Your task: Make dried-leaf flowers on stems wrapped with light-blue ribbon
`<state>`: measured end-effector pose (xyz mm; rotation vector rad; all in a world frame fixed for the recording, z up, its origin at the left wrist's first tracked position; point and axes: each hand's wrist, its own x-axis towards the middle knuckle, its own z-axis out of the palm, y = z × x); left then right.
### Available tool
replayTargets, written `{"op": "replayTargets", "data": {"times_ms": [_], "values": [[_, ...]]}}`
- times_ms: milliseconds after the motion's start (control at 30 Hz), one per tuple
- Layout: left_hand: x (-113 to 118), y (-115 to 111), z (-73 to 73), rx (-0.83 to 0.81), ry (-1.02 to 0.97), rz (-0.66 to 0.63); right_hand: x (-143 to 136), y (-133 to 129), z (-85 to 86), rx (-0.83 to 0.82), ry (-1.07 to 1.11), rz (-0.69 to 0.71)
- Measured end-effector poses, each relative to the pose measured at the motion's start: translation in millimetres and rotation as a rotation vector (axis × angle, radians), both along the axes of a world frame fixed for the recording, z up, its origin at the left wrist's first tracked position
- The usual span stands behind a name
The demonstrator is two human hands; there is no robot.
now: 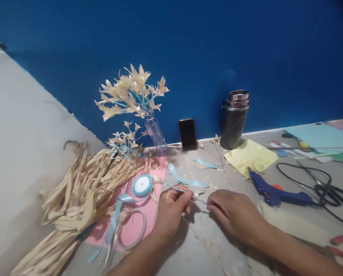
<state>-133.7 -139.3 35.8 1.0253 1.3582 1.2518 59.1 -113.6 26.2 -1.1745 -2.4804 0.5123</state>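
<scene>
My left hand (pixel 171 209) is closed in a pinch on a thin stem (pixel 199 200) wrapped in light blue ribbon. A pale husk flower (pixel 157 180) appears at the stem's left end, though blur makes the join hard to see. At the other end, the closed fingers of my right hand (pixel 233 214) pinch the blue strip; their tips are partly hidden. A bare thin stick (pixel 203 243) lies on the table below the hands. Left of my left hand are a roll of blue ribbon (pixel 142 185) and scissors (pixel 144 226), both on pink paper (pixel 134 220).
Dried corn husks (pixel 88 191) pile up at left. Behind stand a clear vase (pixel 156 132) with husk flowers (pixel 131 92), a phone (pixel 188 134) and a dark flask (pixel 235 120). Yellow paper (pixel 252 155), a blue glue gun (pixel 277 191) and its black cord (pixel 327 191) lie at right.
</scene>
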Motion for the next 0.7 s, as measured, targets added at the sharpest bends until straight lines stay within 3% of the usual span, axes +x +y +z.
{"op": "replayTargets", "data": {"times_ms": [200, 333, 433, 533, 600, 700], "values": [[-4, 0, 7.7, 0.010, 0.116, -0.093, 2, 2, 0.6, -0.001, 0.013, 0.010], [-3, 1, 17.3, 0.006, 0.055, -0.080, 3, 4, 3.2, 0.027, 0.100, -0.031], [-6, 1, 20.4, 0.000, 0.067, -0.136, 6, 9, 10.7, 0.005, 0.279, -0.111], [-8, 2, 23.4, -0.041, 0.246, -0.242, 12, 18, 21.9, -0.038, 0.547, -0.210], [-5, 3, 29.1, -0.032, 0.354, -0.255, 17, 23, 27.6, -0.128, 0.701, -0.242], [7, 7, 42.2, 0.020, 0.359, -0.247, 20, 25, 29.0, -0.330, 0.842, -0.238]]}}
